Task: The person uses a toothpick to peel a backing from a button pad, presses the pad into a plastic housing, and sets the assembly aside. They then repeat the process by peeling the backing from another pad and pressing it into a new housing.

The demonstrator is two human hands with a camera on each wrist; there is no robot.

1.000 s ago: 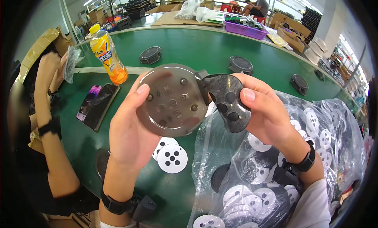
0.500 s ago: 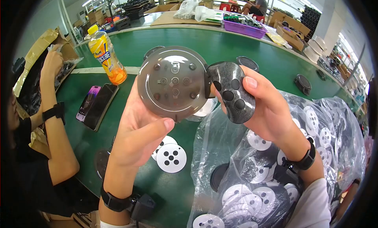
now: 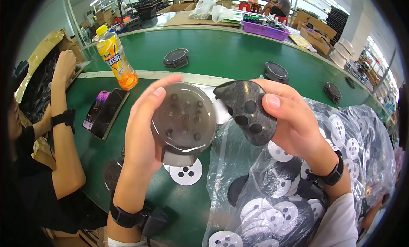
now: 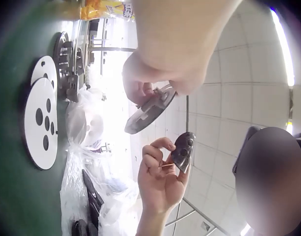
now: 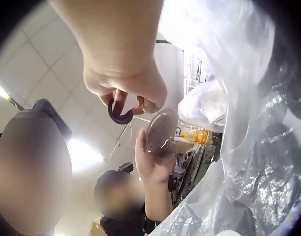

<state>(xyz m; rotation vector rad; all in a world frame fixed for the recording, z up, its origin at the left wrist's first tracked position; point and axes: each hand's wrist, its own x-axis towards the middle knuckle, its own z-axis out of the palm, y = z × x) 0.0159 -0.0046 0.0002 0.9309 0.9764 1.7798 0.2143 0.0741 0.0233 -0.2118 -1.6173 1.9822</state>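
In the head view my left hand (image 3: 142, 134) holds a round, smoky see-through plastic housing (image 3: 181, 130) by its left side. Small posts show inside it, and a dark tab sticks out at its lower edge. My right hand (image 3: 294, 123) pinches a thin, dark marbled disc (image 3: 251, 95) with black round spots, thumb on its face. The disc is bent into a curve, as the right wrist view shows in the dark arc (image 5: 119, 118). A gap separates disc and housing. Below them on the green table lies a white disc (image 3: 194, 174) with black spots.
A clear plastic bag (image 3: 232, 161) of similar white discs covers the right side. Phone (image 3: 106, 115) and drink bottle (image 3: 117, 61) stand left. Round dark housings (image 3: 176, 58) sit on the green surface beyond. Another person's arm (image 3: 66, 140) is at far left.
My left hand has turned the housing, so its tab moved from the right side to the bottom. The housing and the bent disc have drawn apart. The right hand keeps its pinch.
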